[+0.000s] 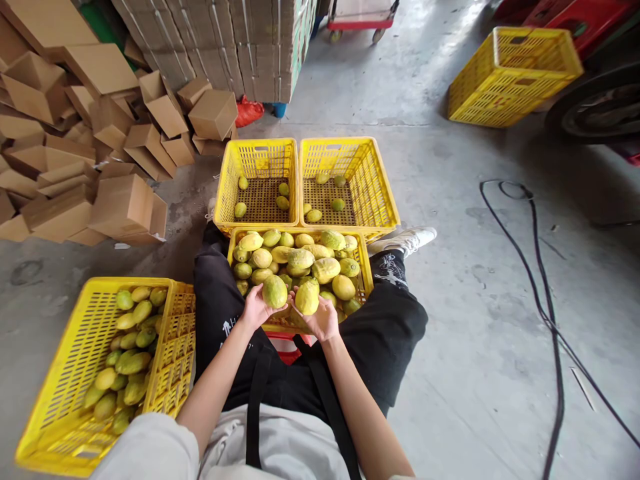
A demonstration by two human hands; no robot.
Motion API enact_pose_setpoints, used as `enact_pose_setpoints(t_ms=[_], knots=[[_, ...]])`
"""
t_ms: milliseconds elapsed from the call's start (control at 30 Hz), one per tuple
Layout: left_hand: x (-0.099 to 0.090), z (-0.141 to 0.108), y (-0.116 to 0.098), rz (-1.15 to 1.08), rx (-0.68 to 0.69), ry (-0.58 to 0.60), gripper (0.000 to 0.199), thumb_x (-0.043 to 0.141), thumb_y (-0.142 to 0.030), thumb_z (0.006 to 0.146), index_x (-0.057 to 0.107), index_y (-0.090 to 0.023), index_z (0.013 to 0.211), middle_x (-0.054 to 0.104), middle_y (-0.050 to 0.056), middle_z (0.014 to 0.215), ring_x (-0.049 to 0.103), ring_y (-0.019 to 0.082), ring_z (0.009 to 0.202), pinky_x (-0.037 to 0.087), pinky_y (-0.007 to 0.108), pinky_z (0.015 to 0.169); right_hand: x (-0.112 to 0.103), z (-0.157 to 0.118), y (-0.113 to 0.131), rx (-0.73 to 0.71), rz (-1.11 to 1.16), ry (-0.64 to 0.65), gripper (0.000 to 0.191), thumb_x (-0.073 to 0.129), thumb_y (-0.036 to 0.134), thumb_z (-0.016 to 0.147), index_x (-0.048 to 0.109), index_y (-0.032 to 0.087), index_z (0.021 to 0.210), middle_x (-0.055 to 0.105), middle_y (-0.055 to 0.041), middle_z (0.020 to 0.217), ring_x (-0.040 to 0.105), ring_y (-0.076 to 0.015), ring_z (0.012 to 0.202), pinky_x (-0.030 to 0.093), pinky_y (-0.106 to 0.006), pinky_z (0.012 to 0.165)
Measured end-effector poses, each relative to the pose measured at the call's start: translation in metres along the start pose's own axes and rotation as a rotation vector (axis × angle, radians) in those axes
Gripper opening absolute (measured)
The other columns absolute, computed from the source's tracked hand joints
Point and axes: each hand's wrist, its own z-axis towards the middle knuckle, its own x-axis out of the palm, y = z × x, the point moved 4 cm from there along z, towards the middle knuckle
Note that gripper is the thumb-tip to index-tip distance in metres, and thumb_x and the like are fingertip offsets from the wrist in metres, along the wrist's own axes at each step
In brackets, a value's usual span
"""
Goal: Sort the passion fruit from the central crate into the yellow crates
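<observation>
Yellow-green papayas fill the yellow crate between my knees. My left hand is closed around a round greenish papaya, held just above the near side of this crate. Beside it, my right hand grips a yellower papaya with a knobbly surface. The two fruits are close together but apart. Beyond the full crate stand two more yellow crates, a left one and a right one, each with several papayas on its slatted floor.
At my left stands a large yellow crate partly filled with papayas. Cardboard boxes lie heaped at the far left, near stacked flattened cartons. A yellow crate, a wheel and a black cable are on the right.
</observation>
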Motion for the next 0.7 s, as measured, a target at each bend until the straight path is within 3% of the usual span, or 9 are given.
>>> enact_pose_setpoints(t_ms=[100, 167, 300, 533, 700], knots=[[-0.002, 0.002, 0.001, 0.019, -0.006, -0.013, 0.040, 0.047, -0.040, 0.088, 0.055, -0.013, 0.117, 0.066, 0.015, 0.108, 0.065, 0.029, 0.099, 0.053, 0.040, 0.076, -0.006, 0.001, 0.000, -0.006, -0.013, -0.036, 0.039, 0.065, 0.032, 0.075, 0.058, 0.025, 0.112, 0.071, -0.0043, 0.104, 0.067, -0.0248, 0.100, 0.056, -0.044, 0.085], [-0.006, 0.003, 0.002, 0.032, -0.026, -0.059, 0.041, 0.050, -0.044, 0.087, 0.056, -0.014, 0.114, 0.068, 0.013, 0.098, 0.067, 0.028, 0.093, 0.054, 0.034, 0.067, -0.011, 0.001, -0.001, 0.030, 0.000, -0.069, 0.040, 0.067, 0.032, 0.074, 0.057, 0.025, 0.113, 0.073, -0.0030, 0.097, 0.069, -0.0222, 0.091, 0.060, -0.036, 0.070], [-0.013, 0.005, 0.004, 0.052, -0.056, -0.127, 0.043, 0.054, -0.048, 0.083, 0.056, -0.014, 0.110, 0.067, 0.010, 0.083, 0.069, 0.027, 0.082, 0.051, 0.028, 0.055, -0.012, 0.000, 0.001, 0.036, 0.055, -0.053, 0.044, 0.067, 0.030, 0.074, 0.056, 0.028, 0.117, 0.071, -0.0004, 0.092, 0.068, -0.0158, 0.077, 0.054, -0.020, 0.049], [-0.008, 0.004, 0.004, 0.172, -0.044, -0.047, 0.042, 0.047, -0.045, 0.086, 0.059, -0.011, 0.108, 0.067, 0.016, 0.103, 0.069, 0.025, 0.077, 0.051, 0.029, 0.052, -0.004, 0.000, 0.001, 0.002, 0.023, -0.025, 0.047, 0.064, 0.028, 0.076, 0.053, 0.033, 0.122, 0.069, 0.0002, 0.099, 0.065, -0.0145, 0.074, 0.054, -0.021, 0.051], [-0.006, 0.003, 0.004, 0.153, -0.049, -0.043, 0.039, 0.048, -0.043, 0.087, 0.061, -0.010, 0.105, 0.067, 0.017, 0.107, 0.068, 0.027, 0.085, 0.054, 0.037, 0.068, -0.004, 0.000, 0.003, -0.010, 0.010, -0.044, 0.041, 0.060, 0.036, 0.080, 0.054, 0.032, 0.121, 0.070, -0.0008, 0.098, 0.068, -0.0180, 0.079, 0.056, -0.027, 0.058]])
